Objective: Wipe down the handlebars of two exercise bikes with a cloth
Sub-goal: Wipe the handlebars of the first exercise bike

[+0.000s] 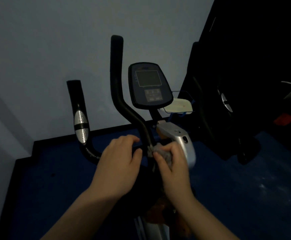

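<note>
Seemingly early on, the right hand (173, 168) bunches the cloth (163, 153) against the handlebar (124, 104) base, left hand (118, 163) loosely curled (possibly gripping the crossbar), second bike unwiped.

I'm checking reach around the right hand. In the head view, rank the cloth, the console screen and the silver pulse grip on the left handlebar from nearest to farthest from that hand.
1. Cloth: bunched in the right hand, against the bar.
2. Console screen: above the hand, toward the wall.
3. Silver pulse grip: far left, beyond the left hand.

The last two are fairly close to call.
</note>
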`<state>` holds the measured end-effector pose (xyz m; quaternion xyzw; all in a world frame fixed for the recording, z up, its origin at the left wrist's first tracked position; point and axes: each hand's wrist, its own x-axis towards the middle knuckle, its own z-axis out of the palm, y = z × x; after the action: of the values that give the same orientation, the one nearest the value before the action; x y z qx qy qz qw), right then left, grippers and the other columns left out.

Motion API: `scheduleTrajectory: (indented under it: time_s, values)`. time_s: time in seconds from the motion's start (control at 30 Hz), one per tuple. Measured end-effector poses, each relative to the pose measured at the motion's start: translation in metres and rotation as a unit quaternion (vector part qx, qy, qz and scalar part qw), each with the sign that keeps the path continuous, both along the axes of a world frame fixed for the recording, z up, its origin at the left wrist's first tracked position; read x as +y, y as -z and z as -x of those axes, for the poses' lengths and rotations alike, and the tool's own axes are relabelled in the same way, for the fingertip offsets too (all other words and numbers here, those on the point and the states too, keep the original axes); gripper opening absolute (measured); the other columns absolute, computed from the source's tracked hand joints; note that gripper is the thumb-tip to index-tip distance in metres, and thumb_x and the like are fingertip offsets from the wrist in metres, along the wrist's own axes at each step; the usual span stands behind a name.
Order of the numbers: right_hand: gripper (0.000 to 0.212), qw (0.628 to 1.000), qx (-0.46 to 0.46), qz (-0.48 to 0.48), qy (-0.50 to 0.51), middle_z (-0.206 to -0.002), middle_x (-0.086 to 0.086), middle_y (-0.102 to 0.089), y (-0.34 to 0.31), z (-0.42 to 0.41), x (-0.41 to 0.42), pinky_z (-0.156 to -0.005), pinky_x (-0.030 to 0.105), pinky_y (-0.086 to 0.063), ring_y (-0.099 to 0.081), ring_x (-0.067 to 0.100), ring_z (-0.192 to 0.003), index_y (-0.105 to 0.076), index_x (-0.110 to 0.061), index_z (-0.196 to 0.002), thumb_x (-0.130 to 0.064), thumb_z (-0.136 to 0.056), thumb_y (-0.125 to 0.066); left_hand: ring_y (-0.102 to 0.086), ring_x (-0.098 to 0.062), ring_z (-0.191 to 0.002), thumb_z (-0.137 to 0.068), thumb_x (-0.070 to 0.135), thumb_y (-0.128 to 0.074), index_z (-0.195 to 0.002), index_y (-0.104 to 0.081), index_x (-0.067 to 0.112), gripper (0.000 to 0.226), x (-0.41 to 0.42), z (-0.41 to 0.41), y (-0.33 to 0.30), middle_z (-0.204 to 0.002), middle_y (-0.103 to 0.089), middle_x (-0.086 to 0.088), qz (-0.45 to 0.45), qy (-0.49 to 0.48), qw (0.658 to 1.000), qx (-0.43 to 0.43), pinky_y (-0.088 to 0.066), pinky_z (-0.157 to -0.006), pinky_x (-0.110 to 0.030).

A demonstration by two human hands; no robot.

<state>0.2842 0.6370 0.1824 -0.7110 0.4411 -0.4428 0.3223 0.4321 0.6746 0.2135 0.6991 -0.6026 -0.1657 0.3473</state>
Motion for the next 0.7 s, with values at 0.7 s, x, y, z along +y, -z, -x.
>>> scheduleTrajectory:
  time_s: [0.7]
  values:
    - [0.006,0.994,-0.075,0.016,0.071,-0.096,-0.001,-0.056,0.0,-0.007,-0.004,-0.063,0.012,-0.045,-0.056,0.001,-0.08,-0.049,-0.027,-0.09,-0.032,-0.093,-0.051,-0.049,-0.002,-0.089,-0.094,0.025,-0.048,-0.11,-0.064,0.026,0.022,0.008,0.004,0.0,-0.095,-0.058,0.014,0.048,-0.101,0.993,-0.041,-0.034,-0.064,-0.014]
